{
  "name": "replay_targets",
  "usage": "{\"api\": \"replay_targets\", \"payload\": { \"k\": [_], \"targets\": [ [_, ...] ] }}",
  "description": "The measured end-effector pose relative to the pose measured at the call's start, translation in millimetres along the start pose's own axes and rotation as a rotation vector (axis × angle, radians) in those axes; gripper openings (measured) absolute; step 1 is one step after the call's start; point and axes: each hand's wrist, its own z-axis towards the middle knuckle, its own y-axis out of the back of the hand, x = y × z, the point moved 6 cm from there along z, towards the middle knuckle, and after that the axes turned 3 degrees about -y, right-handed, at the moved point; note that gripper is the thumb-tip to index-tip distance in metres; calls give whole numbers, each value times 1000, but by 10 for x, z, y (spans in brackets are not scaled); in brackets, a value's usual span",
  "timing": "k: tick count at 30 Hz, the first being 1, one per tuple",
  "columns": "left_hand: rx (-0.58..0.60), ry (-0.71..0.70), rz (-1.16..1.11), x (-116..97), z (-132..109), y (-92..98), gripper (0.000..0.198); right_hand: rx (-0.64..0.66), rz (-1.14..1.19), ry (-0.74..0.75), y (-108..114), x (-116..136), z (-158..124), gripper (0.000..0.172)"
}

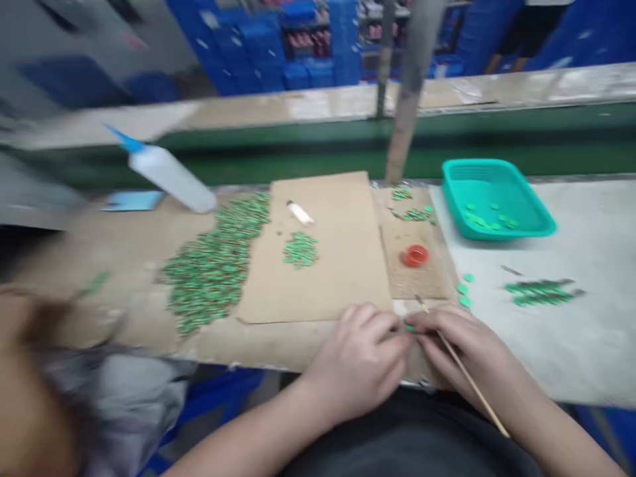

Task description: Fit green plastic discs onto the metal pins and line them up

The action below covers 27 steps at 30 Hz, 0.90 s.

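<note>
In the head view, my left hand (360, 351) is closed, its fingertips pinched at a small green piece (410, 327) near the table's front edge. My right hand (464, 341) meets it there, its thumb and fingers touching the same piece. A thin brush (472, 383) with a light wooden handle lies across my right hand, held in it with the dark tip pointing away from me. Just beyond my hands stands a small red cup (416, 256) on a brown board (417, 281). Several round green pieces (464, 289) lie right of my right hand.
A large pile of green-and-brown pieces (213, 265) lies left of a cardboard sheet (322, 285), which bears a smaller pile (300, 250). A squeeze bottle (171, 175) stands tilted. Rightward are a turquoise basket (534, 222) and a row of green pieces (541, 291). Another person's arm (24, 358) is at left.
</note>
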Motion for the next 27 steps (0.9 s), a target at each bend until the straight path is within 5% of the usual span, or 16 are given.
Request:
{"api": "replay_targets", "payload": {
  "k": [3, 6, 10, 12, 16, 22, 27],
  "targets": [
    [53, 32, 71, 17, -107, 23, 23, -60, -24, 56, -72, -15, -52, 17],
    [61, 145, 110, 344, -290, 307, 26, -130, -89, 92, -78, 41, -117, 7],
    [-6, 538, 290, 1481, -605, 1109, 26, -223, -151, 45, -30, 79, -193, 11],
    [31, 664, 344, 2060, -682, 1447, 42, -244, -134, -22, -4, 47, -201, 16],
    [192, 728, 305, 2730, -650, 1657, 47, -262, -63, -67, 45, 16, -189, 14],
    [168, 799, 151, 2887, -636, 1715, 47, -290, 47, -182, 24, -67, -286, 17],
    [-38, 789, -87, 2515, -655, 1849, 47, -365, 134, -249, 20, -117, -332, 14]
  ]
}}
